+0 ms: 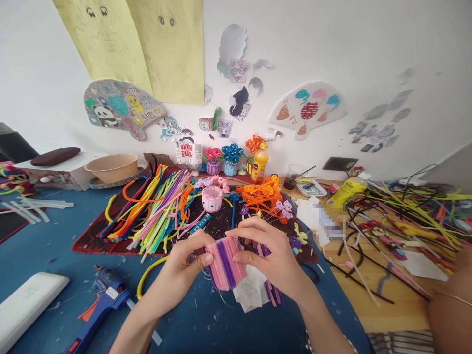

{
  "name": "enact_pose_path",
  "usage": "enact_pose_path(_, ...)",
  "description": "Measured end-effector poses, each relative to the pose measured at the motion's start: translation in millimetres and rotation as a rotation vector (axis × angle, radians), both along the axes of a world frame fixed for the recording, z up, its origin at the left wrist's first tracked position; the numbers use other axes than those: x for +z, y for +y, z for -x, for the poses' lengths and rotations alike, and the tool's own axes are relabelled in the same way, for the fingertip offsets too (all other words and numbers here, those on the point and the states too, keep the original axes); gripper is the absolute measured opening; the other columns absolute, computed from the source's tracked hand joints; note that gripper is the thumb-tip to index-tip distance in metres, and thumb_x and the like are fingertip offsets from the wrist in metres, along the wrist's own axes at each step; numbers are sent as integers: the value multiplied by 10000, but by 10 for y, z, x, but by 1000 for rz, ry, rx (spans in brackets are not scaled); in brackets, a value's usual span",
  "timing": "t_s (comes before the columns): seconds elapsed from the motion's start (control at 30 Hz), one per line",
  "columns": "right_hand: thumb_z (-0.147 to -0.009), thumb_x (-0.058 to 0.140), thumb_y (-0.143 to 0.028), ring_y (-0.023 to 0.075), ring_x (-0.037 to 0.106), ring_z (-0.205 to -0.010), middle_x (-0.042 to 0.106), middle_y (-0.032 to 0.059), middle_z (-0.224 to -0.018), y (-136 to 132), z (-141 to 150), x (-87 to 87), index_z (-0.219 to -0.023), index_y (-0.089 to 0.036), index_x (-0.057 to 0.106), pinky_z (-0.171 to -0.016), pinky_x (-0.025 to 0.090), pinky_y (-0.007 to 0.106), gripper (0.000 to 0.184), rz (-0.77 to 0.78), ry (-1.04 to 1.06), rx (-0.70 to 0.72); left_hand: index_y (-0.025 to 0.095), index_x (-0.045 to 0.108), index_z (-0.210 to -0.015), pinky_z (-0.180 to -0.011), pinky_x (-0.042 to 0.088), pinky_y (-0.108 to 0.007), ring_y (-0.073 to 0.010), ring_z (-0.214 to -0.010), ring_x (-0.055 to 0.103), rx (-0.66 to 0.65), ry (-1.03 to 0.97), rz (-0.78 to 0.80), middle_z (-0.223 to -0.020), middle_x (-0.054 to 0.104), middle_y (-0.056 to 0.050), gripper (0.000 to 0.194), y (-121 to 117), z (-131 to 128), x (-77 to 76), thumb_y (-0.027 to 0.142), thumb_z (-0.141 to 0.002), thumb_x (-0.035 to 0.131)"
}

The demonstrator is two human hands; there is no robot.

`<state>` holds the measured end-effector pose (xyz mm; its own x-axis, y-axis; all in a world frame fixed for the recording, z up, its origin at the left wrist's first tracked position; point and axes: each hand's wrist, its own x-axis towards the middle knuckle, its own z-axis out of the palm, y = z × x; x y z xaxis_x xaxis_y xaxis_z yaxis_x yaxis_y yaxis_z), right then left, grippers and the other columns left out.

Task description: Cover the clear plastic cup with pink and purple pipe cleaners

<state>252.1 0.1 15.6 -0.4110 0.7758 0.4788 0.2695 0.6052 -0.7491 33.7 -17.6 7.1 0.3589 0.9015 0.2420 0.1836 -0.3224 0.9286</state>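
Between both hands, above the blue table mat, is a pink and purple striped panel of pipe cleaners [225,263] laid side by side. My left hand [190,260] pinches its left edge with thumb and fingers. On the opposite side my right hand [263,250] grips the right edge, thumb on the front face. Below the right hand lie more purple and pink pipe cleaners [273,293] and a crumpled white tissue [250,290]. Just beyond the hands stands a small pink pipe-cleaner pot [212,199].
A blue glue gun [106,300] and a white case [31,309] lie at left. Colourful pipe cleaners [158,211] are heaped on a dark mat, orange pipe-cleaner flowers [261,191] beside them. A juice bottle [260,164] stands behind. Another person's arm [452,300] reaches in at right.
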Motion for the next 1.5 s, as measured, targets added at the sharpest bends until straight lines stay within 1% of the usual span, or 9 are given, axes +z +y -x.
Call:
enact_pose_path(0.13,-877,718,-417,180,636,-910,648,39,-1019,-4,-3,-6,-1119,-283,740,-777,525,277,277,20,50,8,170,676,-808,-720,417,-263,-161,-734,535,4,-13,2,-762,615,-19,358,-6,-9,13,468,-954,539)
enact_pose_path(0.27,-848,731,-462,158,613,-845,654,30,-1027,-4,-44,37,-1142,-300,737,-727,507,261,337,45,91,21,169,670,-788,-686,406,-257,-159,-721,522,3,-26,10,-746,600,-16,396,-11,-4,18,510,-942,541)
enact_pose_path(0.33,-846,733,-459,162,611,-872,656,29,-1027,-2,-61,63,-1145,-299,735,-763,506,269,340,48,88,31,168,668,-786,-690,405,-259,-159,-723,518,1,-31,16,-745,595,-15,405,-10,1,16,519,-941,538)
enact_pose_path(0.5,-880,730,-378,180,632,-943,653,32,-1029,-3,-62,81,-1121,-289,735,-850,504,301,257,66,43,48,162,667,-783,-680,395,-265,-157,-713,507,12,-32,28,-741,581,-13,412,-17,-7,10,528,-932,548)
enact_pose_path(0.67,-876,733,-385,189,639,-927,660,39,-1032,-8,-62,87,-1113,-287,734,-818,518,308,257,68,23,26,161,660,-783,-696,399,-279,-169,-731,511,26,-18,36,-755,584,-23,426,-8,-18,-11,541,-931,538)
enact_pose_path(0.77,-868,736,-405,184,637,-910,667,42,-1053,-5,-70,118,-1139,-287,728,-785,524,295,296,63,12,37,161,660,-784,-697,402,-283,-171,-727,512,23,-15,39,-750,590,-25,435,5,-19,-15,553,-927,538)
enact_pose_path(0.93,-871,734,-384,185,653,-956,669,37,-1047,8,-60,149,-1116,-270,736,-873,519,306,271,39,-6,53,158,670,-777,-681,411,-284,-171,-708,527,40,-52,54,-746,601,-29,438,14,-45,-13,565,-904,569)
enact_pose_path(1.23,-865,743,-376,197,656,-967,663,34,-1045,15,-41,69,-1134,-293,730,-866,534,306,282,35,-16,26,160,668,-706,-630,399,-256,-144,-651,507,66,-183,103,-694,572,-4,407,7,-96,-31,524,-886,625)
enact_pose_path(1.5,-872,734,-390,206,660,-965,666,40,-1046,13,-40,71,-1130,-300,731,-872,535,324,272,38,-30,13,160,657,-684,-615,403,-244,-131,-643,502,117,-245,151,-698,568,4,377,1,-124,-52,490,-867,665)
